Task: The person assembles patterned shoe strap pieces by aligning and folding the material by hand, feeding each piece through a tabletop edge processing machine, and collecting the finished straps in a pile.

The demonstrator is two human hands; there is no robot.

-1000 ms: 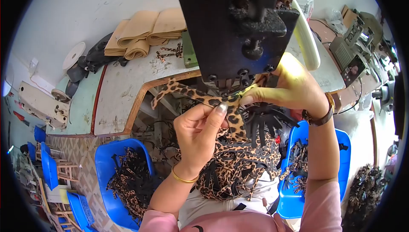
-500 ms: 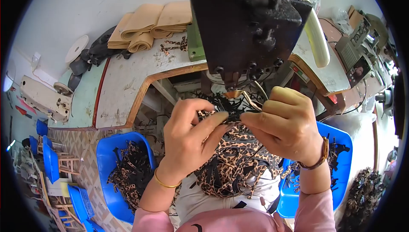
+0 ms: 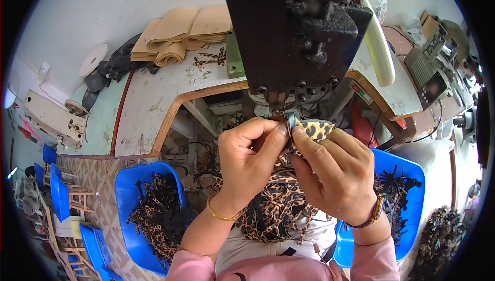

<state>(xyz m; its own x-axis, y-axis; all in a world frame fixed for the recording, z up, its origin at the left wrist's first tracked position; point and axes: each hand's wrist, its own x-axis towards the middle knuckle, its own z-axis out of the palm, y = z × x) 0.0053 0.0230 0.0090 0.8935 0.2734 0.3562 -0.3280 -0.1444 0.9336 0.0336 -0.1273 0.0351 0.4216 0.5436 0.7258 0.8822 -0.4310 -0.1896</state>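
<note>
My left hand [image 3: 248, 154] is closed, thumb and forefinger pinching a leopard-print strap [image 3: 314, 128] with a dark, shiny edge, just under the tip of a black machine head [image 3: 304, 38]. My right hand [image 3: 337, 172] pinches the same strap from the other side, and its patterned end stands out above the fingers. Both hands nearly meet, and what lies between the fingertips is partly hidden. Below them, a heap of leopard-print and black straps [image 3: 278, 203] rests on my lap.
Blue bins [image 3: 124, 198] with more straps stand on either side of my legs. Ahead is a worktable [image 3: 154, 105] with a wooden edge, holding folded brown paper [image 3: 191, 26]. A pale curved handle [image 3: 380, 49] hangs right of the machine head.
Both hands have come closer together, the right moving left and down. The strap has turned, so its leopard-print face and dark edge now show beneath the machine tip.
</note>
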